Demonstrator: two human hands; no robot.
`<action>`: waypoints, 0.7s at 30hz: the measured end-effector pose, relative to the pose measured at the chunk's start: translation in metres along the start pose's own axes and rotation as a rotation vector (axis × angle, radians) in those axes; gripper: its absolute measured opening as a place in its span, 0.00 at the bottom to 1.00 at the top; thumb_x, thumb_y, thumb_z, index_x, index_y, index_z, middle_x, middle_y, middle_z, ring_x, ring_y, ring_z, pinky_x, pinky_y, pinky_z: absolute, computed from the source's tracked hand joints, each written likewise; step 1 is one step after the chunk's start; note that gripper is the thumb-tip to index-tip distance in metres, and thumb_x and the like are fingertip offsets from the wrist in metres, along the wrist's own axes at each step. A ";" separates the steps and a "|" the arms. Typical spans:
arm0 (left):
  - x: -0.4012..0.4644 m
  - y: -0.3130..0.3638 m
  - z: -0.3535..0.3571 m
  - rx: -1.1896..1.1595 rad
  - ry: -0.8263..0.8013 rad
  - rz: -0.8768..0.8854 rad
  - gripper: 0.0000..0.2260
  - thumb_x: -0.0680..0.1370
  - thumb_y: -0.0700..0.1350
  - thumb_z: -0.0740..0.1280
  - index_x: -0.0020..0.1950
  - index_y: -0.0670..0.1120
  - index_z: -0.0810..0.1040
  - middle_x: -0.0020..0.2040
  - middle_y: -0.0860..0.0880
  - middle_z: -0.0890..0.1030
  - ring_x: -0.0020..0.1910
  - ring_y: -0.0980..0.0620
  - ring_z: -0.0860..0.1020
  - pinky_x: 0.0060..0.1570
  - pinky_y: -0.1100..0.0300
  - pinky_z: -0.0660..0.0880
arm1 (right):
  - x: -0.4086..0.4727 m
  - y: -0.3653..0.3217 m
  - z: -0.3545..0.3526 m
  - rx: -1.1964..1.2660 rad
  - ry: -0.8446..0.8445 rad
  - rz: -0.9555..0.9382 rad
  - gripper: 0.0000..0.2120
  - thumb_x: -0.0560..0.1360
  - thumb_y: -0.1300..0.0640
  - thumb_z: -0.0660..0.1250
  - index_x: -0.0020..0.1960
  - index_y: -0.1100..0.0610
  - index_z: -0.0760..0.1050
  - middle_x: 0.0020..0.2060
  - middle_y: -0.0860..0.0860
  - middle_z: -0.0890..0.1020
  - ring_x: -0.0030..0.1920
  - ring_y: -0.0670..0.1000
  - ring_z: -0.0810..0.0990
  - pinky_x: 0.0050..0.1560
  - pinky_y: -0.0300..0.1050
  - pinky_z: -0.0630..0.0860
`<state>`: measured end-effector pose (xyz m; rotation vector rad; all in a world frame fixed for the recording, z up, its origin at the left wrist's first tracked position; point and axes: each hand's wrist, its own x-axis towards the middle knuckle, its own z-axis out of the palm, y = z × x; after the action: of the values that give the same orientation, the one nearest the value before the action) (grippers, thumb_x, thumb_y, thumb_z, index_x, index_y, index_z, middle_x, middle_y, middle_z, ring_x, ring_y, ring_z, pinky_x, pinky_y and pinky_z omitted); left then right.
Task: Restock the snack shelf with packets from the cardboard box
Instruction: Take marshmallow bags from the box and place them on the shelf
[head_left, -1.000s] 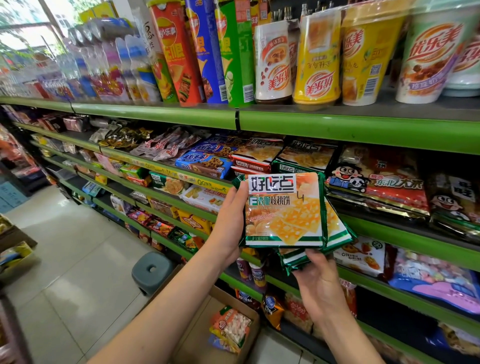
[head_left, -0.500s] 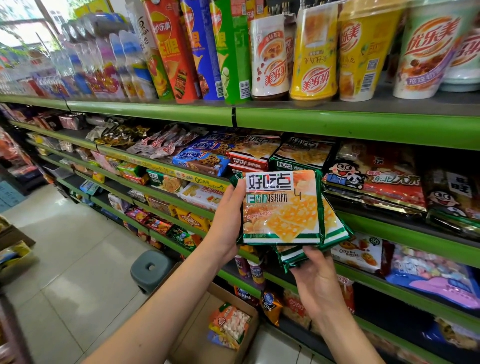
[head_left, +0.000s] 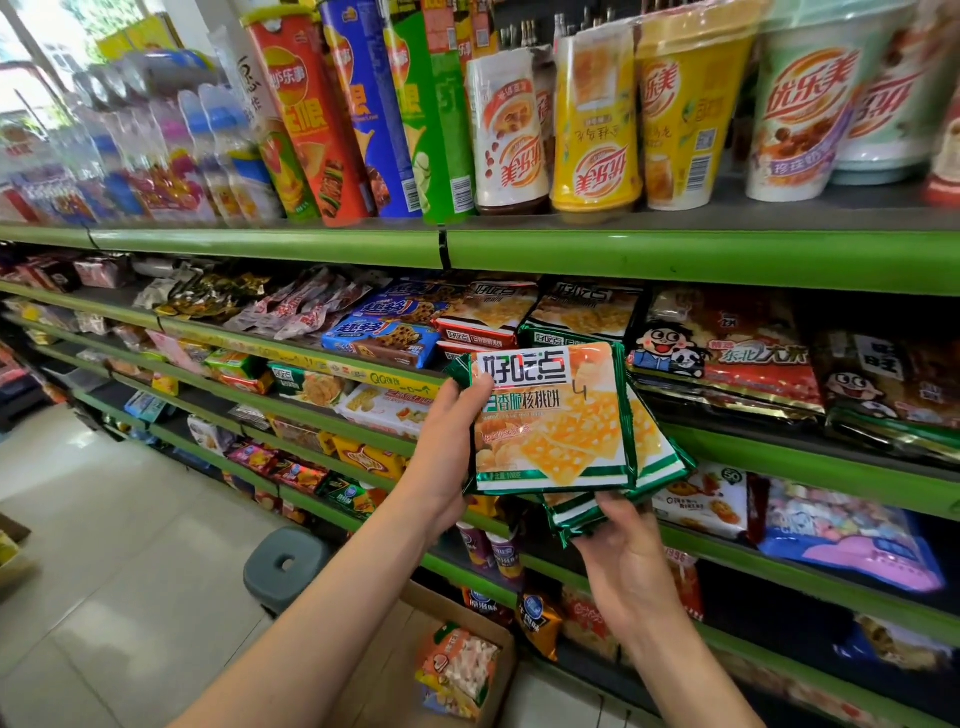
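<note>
Gripping the green cracker packets (head_left: 550, 415) with your left hand (head_left: 441, 457) and right hand (head_left: 623, 556), you face their matching stack (head_left: 582, 317) just beyond, left hand nearer.

A small grocery shop: long green-edged shelves (head_left: 675, 260) run from nine o'clock to three, crammed with snack packets (head_left: 384, 343), crisp tubes (head_left: 311, 119) and drink cups (head_left: 592, 119), over a tiled floor (head_left: 104, 519).

green snack shelf (head_left: 701, 257) | top tier: tubes, cups | 12 o'clock tier: cracker packets (head_left: 582, 312) | floor (head_left: 104, 571) 7 o'clock: cardboard box (head_left: 498, 670), grey stool (head_left: 283, 564)
</note>
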<state>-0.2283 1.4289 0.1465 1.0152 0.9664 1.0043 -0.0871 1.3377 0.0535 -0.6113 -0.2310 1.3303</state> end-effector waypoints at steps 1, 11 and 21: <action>0.002 0.000 -0.002 -0.003 -0.031 0.007 0.32 0.75 0.55 0.71 0.75 0.47 0.65 0.64 0.45 0.82 0.61 0.42 0.81 0.62 0.40 0.77 | 0.000 0.001 0.001 0.001 0.005 -0.011 0.27 0.68 0.64 0.67 0.67 0.59 0.71 0.52 0.53 0.83 0.57 0.57 0.79 0.61 0.58 0.74; 0.030 -0.001 -0.027 0.035 -0.133 -0.266 0.17 0.81 0.53 0.66 0.65 0.47 0.70 0.55 0.43 0.85 0.51 0.40 0.85 0.42 0.47 0.82 | 0.000 0.025 0.000 -0.102 0.158 -0.055 0.31 0.66 0.64 0.68 0.70 0.60 0.69 0.51 0.56 0.84 0.54 0.57 0.82 0.63 0.63 0.72; 0.085 0.029 -0.031 0.087 -0.525 -0.247 0.24 0.71 0.38 0.72 0.66 0.44 0.72 0.56 0.43 0.85 0.47 0.42 0.85 0.32 0.51 0.81 | -0.003 0.040 0.006 -0.106 0.303 -0.223 0.33 0.66 0.59 0.70 0.71 0.53 0.70 0.58 0.56 0.84 0.56 0.56 0.83 0.53 0.56 0.75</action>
<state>-0.2426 1.5223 0.1533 1.1254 0.6787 0.4559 -0.1243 1.3407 0.0379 -0.8421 -0.1184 1.0011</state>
